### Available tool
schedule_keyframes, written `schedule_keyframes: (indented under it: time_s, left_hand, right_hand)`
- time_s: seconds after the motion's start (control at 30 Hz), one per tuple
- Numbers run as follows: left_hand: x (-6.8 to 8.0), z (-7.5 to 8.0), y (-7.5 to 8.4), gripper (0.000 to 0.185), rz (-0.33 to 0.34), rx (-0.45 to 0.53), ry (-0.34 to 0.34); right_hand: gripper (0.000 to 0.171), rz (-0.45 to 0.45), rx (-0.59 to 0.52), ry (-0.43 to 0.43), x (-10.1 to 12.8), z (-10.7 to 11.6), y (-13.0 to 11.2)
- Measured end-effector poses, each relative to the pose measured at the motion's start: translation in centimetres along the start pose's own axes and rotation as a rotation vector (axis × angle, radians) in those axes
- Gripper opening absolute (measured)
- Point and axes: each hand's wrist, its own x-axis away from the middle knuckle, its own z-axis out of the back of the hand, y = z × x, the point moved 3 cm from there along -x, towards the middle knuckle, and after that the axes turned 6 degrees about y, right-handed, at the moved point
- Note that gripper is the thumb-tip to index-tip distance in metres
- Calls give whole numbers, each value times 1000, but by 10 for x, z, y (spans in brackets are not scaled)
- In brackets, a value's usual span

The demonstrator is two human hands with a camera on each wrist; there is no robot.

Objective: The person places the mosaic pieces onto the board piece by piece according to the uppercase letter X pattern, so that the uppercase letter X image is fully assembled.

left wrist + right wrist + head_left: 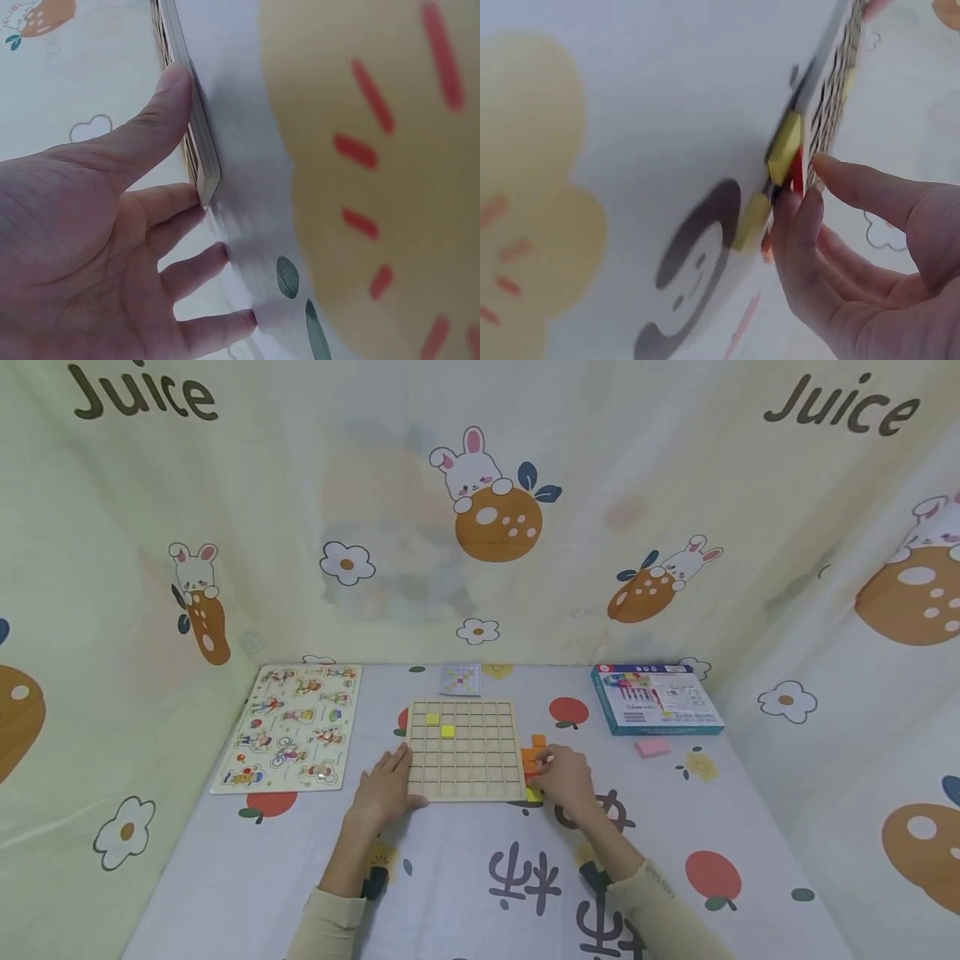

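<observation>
A square wooden grid board point(465, 768) lies on the table with two yellow tiles in its cells, one yellow tile point(447, 732) and another point(432, 719) up and left of it. My left hand point(384, 789) rests at the board's near left corner, thumb along the near edge point(202, 142), fingers extended and spread. Beside the board's right edge, my right hand point(566, 777) pinches a small pale piece point(820, 185) between thumb and fingertips; its face is mostly hidden. Around those fingers lie orange tiles point(529, 754), a red tile point(797, 171) and yellow tiles point(784, 148).
A picture board point(292, 727) with small figures lies at the left. Behind the grid board is a patterned card point(460, 680). At the back right are a flat box point(656, 700) and a pink block point(652, 748). A printed curtain point(390, 485) hangs behind the table.
</observation>
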Motion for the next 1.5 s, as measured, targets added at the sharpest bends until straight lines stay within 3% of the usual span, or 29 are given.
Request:
schedule_keyframes:
  time_s: [0.27,0.57,0.97,1.17,1.5]
  left_hand:
    - [2,1,2,100,4,23,12]
    - [2,3,1,100,13,12,16]
    - [2,2,1,99,14,16,8]
    - [1,1,0,98,11,15,15]
    - [0,-1,-2,99,9,7,22]
  right_hand:
    - [25,-48,-63,-52,-5,7,3]
    - [25,97,-100,39,-16,13,-12]
    - [26,118,-240,23,-44,-11,-33]
    - [25,107,-250,-14,-52,-28,-43]
    - [21,166,-267,-32,-58,-49,-62]
